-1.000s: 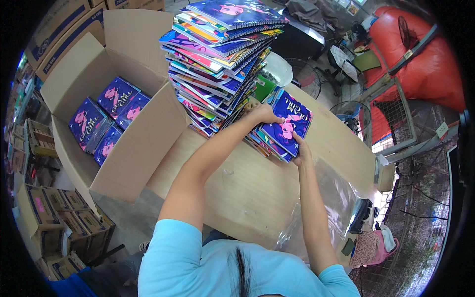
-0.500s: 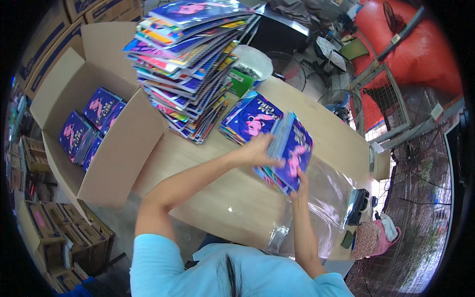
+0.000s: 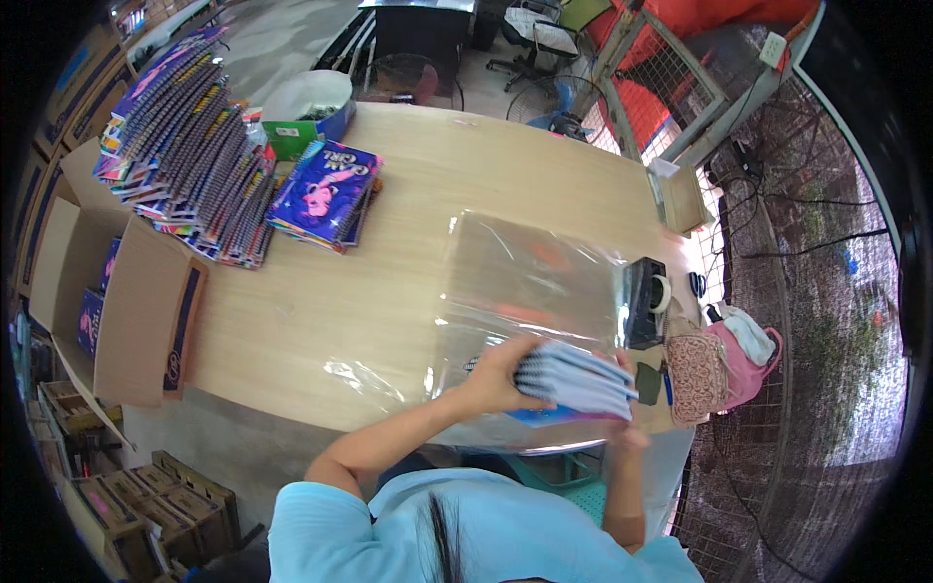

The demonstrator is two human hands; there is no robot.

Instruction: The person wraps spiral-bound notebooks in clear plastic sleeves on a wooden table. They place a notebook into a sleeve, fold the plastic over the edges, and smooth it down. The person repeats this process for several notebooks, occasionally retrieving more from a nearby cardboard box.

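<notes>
My left hand (image 3: 498, 379) is closed round the spiral edge of a small stack of spiral notebooks (image 3: 583, 382), tilted so their white page edges face up. The right end of that stack rests against my right hand (image 3: 627, 435), whose fingers are partly hidden and a little blurred. Both hands are near the table's front edge, over a clear plastic sheet or bag (image 3: 530, 277) lying flat. Farther left lies a short pile of purple-covered spiral notebooks (image 3: 326, 194). Beside it leans a tall stack of spiral notebooks (image 3: 194, 160).
An open cardboard box (image 3: 146, 311) with notebooks inside stands left of the table (image 3: 311, 321). A white tub (image 3: 309, 97) sits at the back. A black tape dispenser (image 3: 644, 303), scissors (image 3: 697, 284) and a pink bag (image 3: 743, 360) are along the right edge.
Both hands have carried the small stack of notebooks from beside the purple pile toward me, over the plastic, and tipped it. My view has swung to the right.
</notes>
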